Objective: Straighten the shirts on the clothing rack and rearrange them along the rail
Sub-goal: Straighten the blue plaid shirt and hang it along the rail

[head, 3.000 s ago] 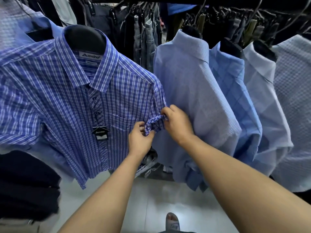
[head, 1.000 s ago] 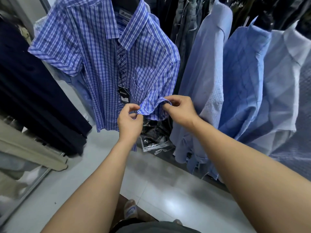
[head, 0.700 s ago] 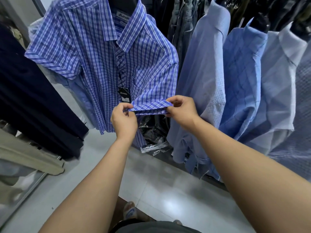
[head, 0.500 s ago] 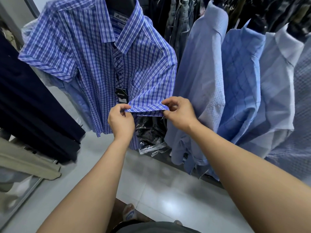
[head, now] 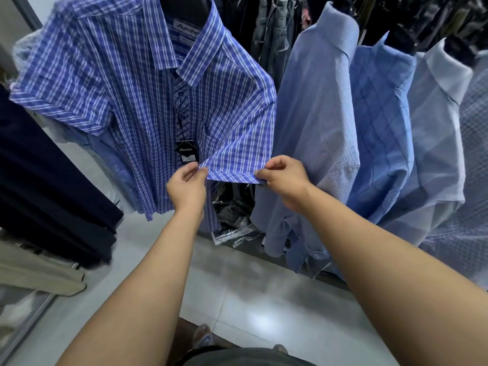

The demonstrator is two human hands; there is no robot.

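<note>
A blue plaid short-sleeved shirt [head: 137,83] hangs facing me on a black hanger, with a black price tag [head: 185,151] on its placket. My left hand [head: 186,187] pinches the near corner of its sleeve hem. My right hand [head: 284,178] pinches the other corner, so the sleeve cuff [head: 232,175] is stretched flat between them. To the right hang a pale blue shirt [head: 317,122], a blue checked shirt [head: 380,133] and a whitish-blue shirt [head: 435,128], all turned side-on. The rail is out of view above.
Dark folded garments [head: 47,196] and beige ones [head: 31,270] hang at the left. Dark trousers and jeans [head: 269,27] hang behind the shirts. Plastic-wrapped dark packages [head: 232,217] lie low under the rack. Glossy grey floor tiles [head: 258,307] spread below, and my feet show at the bottom.
The crumpled, rolled sleeve cuff has been unrolled and pulled flat between both hands. My hands have moved apart along the hem, and my view has dropped lower and shifted left.
</note>
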